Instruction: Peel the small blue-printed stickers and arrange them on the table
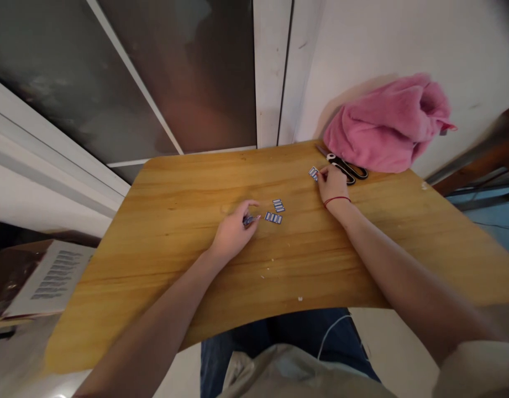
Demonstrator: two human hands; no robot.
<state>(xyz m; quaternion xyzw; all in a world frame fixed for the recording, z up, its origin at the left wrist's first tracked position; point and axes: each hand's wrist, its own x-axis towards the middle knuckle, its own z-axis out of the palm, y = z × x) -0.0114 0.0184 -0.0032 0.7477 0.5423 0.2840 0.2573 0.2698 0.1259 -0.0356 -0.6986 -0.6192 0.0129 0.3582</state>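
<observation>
My left hand (233, 231) rests over the middle of the wooden table (167, 193), its thumb and fingers curled around small blue-and-white pieces (248, 220) that look like cut labels. Just right of it lie two flat blue-and-white label strips (273, 218), one above the other and apart. Farther right, my right hand (334, 188) has its fingertips pinched at the edge of another blue-and-white label strip (313, 172) at the table surface. Black-handled scissors (340, 165) lie right behind that hand, partly hidden by it.
A pink plush cloth bundle (387, 127) sits at the back right against the wall. Tiny white scraps (300, 299) dot the table near its front edge. A cardboard box (51, 276) stands on the left, beside the table. Dark glass panels (213, 72) rise behind.
</observation>
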